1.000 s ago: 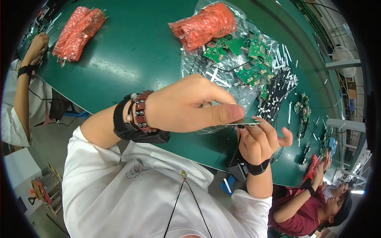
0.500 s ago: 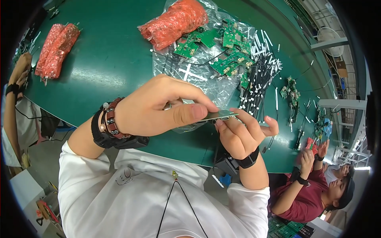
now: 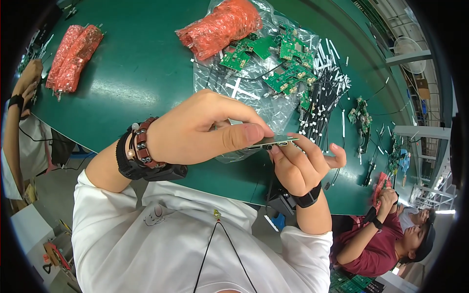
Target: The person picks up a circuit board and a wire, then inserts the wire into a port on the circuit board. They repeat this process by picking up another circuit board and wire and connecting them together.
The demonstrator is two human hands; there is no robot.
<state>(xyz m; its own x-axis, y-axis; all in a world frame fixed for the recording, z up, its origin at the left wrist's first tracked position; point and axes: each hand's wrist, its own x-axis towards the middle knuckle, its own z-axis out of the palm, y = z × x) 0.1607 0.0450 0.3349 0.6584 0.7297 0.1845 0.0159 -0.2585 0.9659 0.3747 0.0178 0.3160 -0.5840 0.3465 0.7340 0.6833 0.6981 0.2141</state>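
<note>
A green circuit board [image 3: 287, 139] is held nearly edge-on in front of my chest, with small connector sockets along its near edge. My left hand [image 3: 210, 132] pinches its left end between thumb and fingers, hiding much of it. From the right, the fingers of my right hand [image 3: 304, 166] are closed on its right end and underside, with the little finger sticking out. Beyond my hands, several green circuit boards [image 3: 288, 78] lie on a clear plastic bag [image 3: 210, 80]. Next to them a red bubble-wrap roll [image 3: 220, 27] rests.
Black cables with white ends [image 3: 322, 102] lie piled right of the bag on the green table [image 3: 141, 58]. Another red bubble-wrapped bundle [image 3: 75, 58] sits at far left. A co-worker in a dark red shirt [image 3: 369, 244] sits at right; another person's arm [image 3: 22, 93] shows at left.
My hands and the board keep the same hold, while the whole view has shifted slightly. At the right, the co-worker's two hands have come together.
</note>
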